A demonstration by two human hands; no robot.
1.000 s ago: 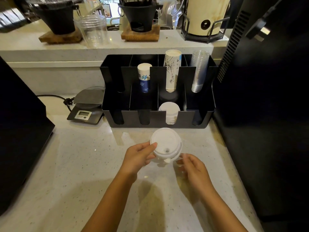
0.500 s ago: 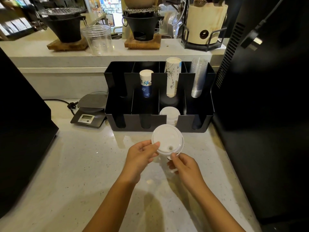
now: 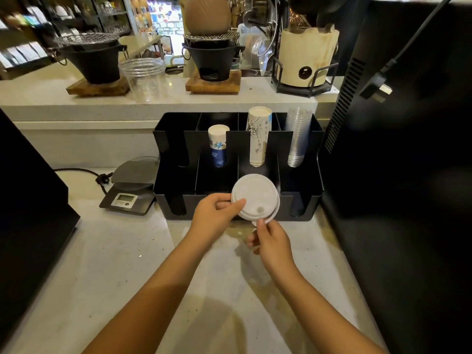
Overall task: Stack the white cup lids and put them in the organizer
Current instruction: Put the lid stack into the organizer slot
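A stack of white cup lids (image 3: pixel 254 198) is held in the air, tilted toward me, right in front of the black organizer (image 3: pixel 298 192) and over its third front slot. My left hand (image 3: pixel 214 221) pinches the stack's left edge with thumb on top. My right hand (image 3: pixel 270 238) holds its lower rim from below. The lids hide whatever sits in that front slot. In the organizer's back row stand a short blue-and-white paper cup stack (image 3: pixel 218 146), a taller white printed cup stack (image 3: pixel 258 135) and clear plastic cups (image 3: pixel 297 136).
A digital scale (image 3: pixel 129 191) with a black cable sits left of the organizer. Black machines (image 3: pixel 398 175) close in on the right and far left (image 3: pixel 28 213). A raised shelf behind holds a clear cup (image 3: pixel 144 79), two black burners and a cream canister.
Both hands have carried the lid stack up and forward from above the counter to the organizer's front edge. My right hand has closed onto the stack's lower rim.
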